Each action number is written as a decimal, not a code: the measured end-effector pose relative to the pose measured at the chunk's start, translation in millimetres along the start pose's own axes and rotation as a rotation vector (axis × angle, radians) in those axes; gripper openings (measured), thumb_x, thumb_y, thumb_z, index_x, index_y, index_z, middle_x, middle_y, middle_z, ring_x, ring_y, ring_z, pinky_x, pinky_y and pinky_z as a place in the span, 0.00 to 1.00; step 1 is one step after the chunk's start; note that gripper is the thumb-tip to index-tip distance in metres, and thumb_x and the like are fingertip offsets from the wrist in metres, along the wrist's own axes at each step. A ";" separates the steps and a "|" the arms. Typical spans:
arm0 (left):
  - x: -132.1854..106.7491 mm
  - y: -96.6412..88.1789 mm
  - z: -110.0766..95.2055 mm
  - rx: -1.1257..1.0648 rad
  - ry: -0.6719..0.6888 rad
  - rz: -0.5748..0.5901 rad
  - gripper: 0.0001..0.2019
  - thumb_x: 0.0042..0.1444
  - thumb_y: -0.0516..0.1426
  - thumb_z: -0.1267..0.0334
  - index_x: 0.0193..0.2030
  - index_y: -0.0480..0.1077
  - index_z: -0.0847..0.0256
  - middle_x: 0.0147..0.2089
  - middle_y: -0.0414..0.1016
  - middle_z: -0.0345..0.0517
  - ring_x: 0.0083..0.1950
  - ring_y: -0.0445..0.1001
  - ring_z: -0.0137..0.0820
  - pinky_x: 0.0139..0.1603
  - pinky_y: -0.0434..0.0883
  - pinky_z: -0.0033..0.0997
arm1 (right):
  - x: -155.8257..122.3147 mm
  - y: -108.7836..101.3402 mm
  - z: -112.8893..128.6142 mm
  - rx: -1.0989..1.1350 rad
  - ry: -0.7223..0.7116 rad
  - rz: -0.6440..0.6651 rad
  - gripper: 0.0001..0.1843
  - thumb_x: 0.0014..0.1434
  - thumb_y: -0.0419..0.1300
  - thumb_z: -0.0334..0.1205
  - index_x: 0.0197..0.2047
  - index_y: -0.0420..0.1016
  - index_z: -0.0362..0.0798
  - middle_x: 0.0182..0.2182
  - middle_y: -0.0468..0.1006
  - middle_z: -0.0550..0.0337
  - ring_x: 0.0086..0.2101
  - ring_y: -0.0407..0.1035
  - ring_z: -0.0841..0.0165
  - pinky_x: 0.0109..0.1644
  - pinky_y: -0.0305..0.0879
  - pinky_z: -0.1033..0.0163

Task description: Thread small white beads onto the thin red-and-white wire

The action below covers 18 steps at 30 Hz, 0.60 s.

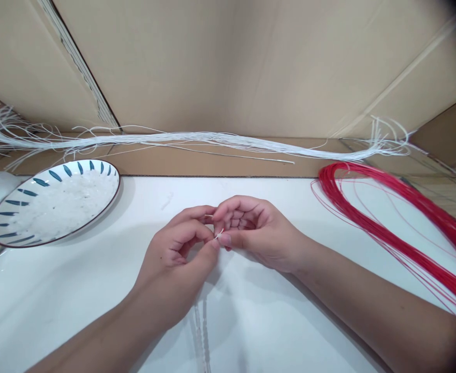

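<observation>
Item: thin white cord [219, 233], table centre, pinched shut between my left hand [173, 254] and right hand [253, 233] (steadying its tip); bead plate [28, 192] at ten o'clock, red cord [445, 224] at three.

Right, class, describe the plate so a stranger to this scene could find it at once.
Start at the white table and go to its far left edge. There lies the plate, holding small whitish bits. It alone here is round, with dark blue dashes around its rim.
</observation>
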<state>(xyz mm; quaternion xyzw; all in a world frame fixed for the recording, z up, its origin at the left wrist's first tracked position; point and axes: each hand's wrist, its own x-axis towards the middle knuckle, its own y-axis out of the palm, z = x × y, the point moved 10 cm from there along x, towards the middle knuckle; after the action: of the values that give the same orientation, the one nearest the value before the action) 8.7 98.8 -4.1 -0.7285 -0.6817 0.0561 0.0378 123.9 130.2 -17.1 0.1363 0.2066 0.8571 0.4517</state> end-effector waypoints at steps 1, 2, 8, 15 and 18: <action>-0.1 -1.4 0.3 -0.001 -0.018 -0.020 0.10 0.58 0.63 0.61 0.26 0.77 0.54 0.56 0.75 0.44 0.54 0.76 0.38 0.55 0.74 0.36 | 0.5 -0.1 0.7 0.010 -0.005 -0.002 0.13 0.52 0.74 0.25 0.40 0.82 0.47 0.31 0.82 0.63 0.30 0.76 0.76 0.37 0.74 0.71; -0.4 -2.6 0.2 -0.007 -0.033 -0.039 0.09 0.57 0.64 0.60 0.26 0.77 0.55 0.55 0.75 0.45 0.55 0.76 0.38 0.55 0.74 0.36 | 1.0 -0.3 1.6 0.025 -0.010 -0.005 0.12 0.53 0.74 0.26 0.40 0.82 0.47 0.32 0.82 0.62 0.31 0.76 0.75 0.37 0.74 0.71; -1.6 0.0 -5.7 -0.026 -0.024 -0.048 0.10 0.57 0.65 0.59 0.26 0.77 0.56 0.55 0.74 0.47 0.54 0.75 0.37 0.54 0.74 0.34 | 1.6 -3.6 4.9 0.034 -0.036 -0.051 0.12 0.54 0.74 0.29 0.41 0.80 0.47 0.31 0.82 0.63 0.31 0.77 0.74 0.37 0.74 0.69; -0.1 -0.4 -6.3 -0.065 -0.026 -0.061 0.10 0.57 0.65 0.57 0.26 0.79 0.55 0.55 0.75 0.47 0.53 0.76 0.37 0.52 0.75 0.33 | 3.0 -5.5 7.3 0.036 -0.047 -0.078 0.15 0.52 0.76 0.33 0.42 0.79 0.48 0.31 0.81 0.63 0.30 0.75 0.74 0.36 0.73 0.68; 0.0 1.3 -6.1 -0.052 -0.031 -0.045 0.10 0.56 0.66 0.57 0.25 0.79 0.56 0.54 0.75 0.48 0.54 0.75 0.39 0.53 0.74 0.34 | 3.7 -4.9 10.4 0.048 -0.062 -0.097 0.17 0.49 0.77 0.33 0.40 0.77 0.47 0.29 0.80 0.65 0.27 0.73 0.75 0.35 0.72 0.68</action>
<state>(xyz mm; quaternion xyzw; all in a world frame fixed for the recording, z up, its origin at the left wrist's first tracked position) 10.8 98.8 1.8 -0.7127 -0.6997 0.0489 0.0096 129.8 138.1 -10.2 0.1635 0.2191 0.8244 0.4956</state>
